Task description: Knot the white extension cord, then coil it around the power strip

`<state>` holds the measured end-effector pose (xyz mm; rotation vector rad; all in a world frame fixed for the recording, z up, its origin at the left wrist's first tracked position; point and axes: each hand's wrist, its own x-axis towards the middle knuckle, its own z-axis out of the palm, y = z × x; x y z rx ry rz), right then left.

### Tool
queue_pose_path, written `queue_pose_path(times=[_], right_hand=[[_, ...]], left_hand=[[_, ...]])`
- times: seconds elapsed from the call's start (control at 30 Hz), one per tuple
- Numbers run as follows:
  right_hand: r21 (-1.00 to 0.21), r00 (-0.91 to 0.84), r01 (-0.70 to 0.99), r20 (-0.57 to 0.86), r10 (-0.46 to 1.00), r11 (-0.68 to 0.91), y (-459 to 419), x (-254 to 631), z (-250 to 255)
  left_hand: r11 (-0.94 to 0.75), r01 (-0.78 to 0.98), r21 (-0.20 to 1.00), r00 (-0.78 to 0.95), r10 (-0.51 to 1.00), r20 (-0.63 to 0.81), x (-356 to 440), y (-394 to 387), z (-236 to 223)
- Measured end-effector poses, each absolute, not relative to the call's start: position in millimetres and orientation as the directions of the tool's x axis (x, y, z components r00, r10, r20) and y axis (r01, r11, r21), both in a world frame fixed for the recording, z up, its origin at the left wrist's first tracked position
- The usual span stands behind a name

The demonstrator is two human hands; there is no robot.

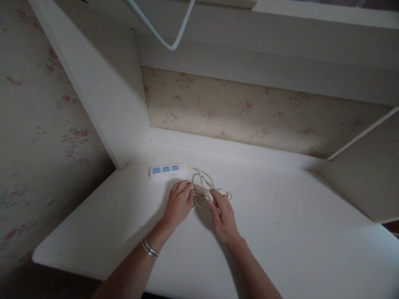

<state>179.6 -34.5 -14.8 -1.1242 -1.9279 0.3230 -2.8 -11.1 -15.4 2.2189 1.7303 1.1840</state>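
A white power strip (168, 169) with blue sockets lies on the white desk (280, 232) near the back left. Its white cord (204, 189) runs right and forms a loose coil between my hands. My left hand (179, 203), with a silver bracelet at the wrist, presses its fingertips against the left side of the coil. My right hand (222, 214) pinches the coil's right side with curled fingers. Both hands rest low on the desktop.
A white side panel (106, 83) rises at the left and a shelf spans above. Floral wallpaper (249, 112) covers the back wall. A pale cable (168, 37) hangs in a loop from the top. A slanted white panel (368, 174) stands at the right.
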Motion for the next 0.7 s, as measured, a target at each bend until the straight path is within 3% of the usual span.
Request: queue_pose_path(times=[0.33, 0.7], right_hand=[[-0.414, -0.387, 0.585, 0.613, 0.689, 0.697, -34.8, 182.3, -9.0], [-0.516, -0.34, 0.524, 0.603, 0.722, 0.677, -34.5, 178.1, -12.2]], left_hand=[[-0.399, 0.603, 0.691, 0.002, 0.867, 0.499, -4.1, -5.8, -18.3], [-0.398, 0.262, 0.879, 0.102, 0.917, 0.384, -6.0, -8.1, -7.2]])
